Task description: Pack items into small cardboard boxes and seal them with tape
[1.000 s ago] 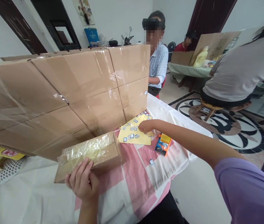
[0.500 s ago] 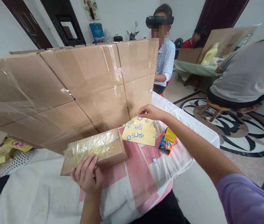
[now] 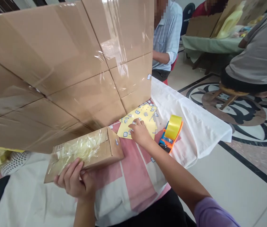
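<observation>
The fingers of my left hand (image 3: 75,179) are bent over the near long edge of a taped cardboard box (image 3: 98,159), thumb at its front side. A small blue-edged label sits on the right end of this box. My right hand (image 3: 139,132) is over a yellow sheet (image 3: 151,126) dotted with several small blue-edged paper labels. Its fingers are bent and apart, with the tips down at the sheet; no held thing shows between them. The hand covers part of the sheet. Right of it lies an orange and blue tape dispenser (image 3: 168,134) with a yellow roll.
A tall wall of taped cardboard boxes (image 3: 76,63) stands along the far side, a small label near its right edge. A pink and white cloth (image 3: 133,179) covers the table. A person in a light blue shirt (image 3: 171,28) and another in grey (image 3: 261,53) sit beyond.
My right hand has come from the sheet's far edge down to its middle. My left hand stays on the box. The view has tipped down and shifted, and the tape dispenser appears larger.
</observation>
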`<control>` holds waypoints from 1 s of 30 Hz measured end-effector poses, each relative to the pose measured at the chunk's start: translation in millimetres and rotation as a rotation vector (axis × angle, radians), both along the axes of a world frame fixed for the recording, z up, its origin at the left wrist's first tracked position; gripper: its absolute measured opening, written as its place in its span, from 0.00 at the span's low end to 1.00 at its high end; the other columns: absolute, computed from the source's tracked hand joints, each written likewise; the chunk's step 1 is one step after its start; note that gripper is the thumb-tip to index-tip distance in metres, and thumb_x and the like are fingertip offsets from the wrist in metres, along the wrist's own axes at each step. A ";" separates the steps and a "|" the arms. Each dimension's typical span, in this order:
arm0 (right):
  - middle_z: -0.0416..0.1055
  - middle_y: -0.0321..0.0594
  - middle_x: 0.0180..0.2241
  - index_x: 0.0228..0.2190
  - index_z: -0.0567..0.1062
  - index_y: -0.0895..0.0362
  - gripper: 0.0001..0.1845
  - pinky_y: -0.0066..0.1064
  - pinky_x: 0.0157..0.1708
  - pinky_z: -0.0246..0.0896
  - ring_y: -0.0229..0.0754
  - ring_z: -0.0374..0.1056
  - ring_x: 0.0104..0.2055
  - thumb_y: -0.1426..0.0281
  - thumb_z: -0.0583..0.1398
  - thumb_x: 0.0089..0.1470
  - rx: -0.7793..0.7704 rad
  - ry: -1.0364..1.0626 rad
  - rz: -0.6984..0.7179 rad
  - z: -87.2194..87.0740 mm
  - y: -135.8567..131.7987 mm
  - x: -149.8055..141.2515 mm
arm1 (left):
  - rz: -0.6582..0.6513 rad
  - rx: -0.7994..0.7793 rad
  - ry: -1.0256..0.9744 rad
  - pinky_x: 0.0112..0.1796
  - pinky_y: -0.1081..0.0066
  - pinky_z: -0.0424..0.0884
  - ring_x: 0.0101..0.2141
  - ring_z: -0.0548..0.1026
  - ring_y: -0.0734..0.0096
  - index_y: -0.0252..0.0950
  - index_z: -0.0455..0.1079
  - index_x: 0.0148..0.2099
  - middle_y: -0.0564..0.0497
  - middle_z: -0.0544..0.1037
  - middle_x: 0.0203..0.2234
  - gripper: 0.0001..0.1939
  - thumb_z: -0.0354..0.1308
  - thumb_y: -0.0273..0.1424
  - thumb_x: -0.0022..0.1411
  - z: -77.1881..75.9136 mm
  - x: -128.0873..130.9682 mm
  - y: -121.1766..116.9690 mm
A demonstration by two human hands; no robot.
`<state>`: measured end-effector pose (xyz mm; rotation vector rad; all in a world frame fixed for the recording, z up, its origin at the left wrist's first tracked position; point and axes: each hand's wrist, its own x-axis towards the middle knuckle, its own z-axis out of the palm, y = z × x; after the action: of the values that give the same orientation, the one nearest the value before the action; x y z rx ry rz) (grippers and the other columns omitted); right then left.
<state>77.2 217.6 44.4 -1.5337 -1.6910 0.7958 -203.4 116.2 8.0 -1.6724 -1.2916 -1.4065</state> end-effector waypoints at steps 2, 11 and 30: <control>0.66 0.50 0.57 0.43 0.80 0.55 0.13 0.51 0.62 0.53 0.56 0.59 0.61 0.77 0.60 0.57 0.057 -0.001 0.040 1.4 -5.0 1.5 | 0.010 -0.006 -0.009 0.62 0.47 0.57 0.50 0.77 0.54 0.37 0.77 0.47 0.41 0.83 0.44 0.13 0.55 0.27 0.64 1.2 1.7 -0.1; 0.74 0.36 0.39 0.50 0.73 0.54 0.28 0.31 0.38 0.64 0.40 0.71 0.37 0.61 0.70 0.49 -0.329 0.491 0.188 -8.5 -16.6 -34.6 | 0.072 -0.020 -0.068 0.61 0.43 0.58 0.50 0.76 0.51 0.39 0.75 0.42 0.41 0.82 0.41 0.09 0.54 0.32 0.64 -0.7 2.1 1.2; 0.77 0.40 0.44 0.40 0.79 0.55 0.10 0.31 0.49 0.64 0.43 0.70 0.48 0.75 0.59 0.59 -0.016 -0.077 -0.054 6.6 4.0 9.1 | 0.022 0.010 -0.060 0.61 0.46 0.58 0.46 0.77 0.54 0.38 0.76 0.43 0.42 0.82 0.40 0.10 0.55 0.29 0.63 0.0 5.2 2.9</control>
<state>86.3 221.6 51.0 -1.6323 -1.6948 0.7323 -198.3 119.2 8.1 -1.6159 -1.3300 -1.4573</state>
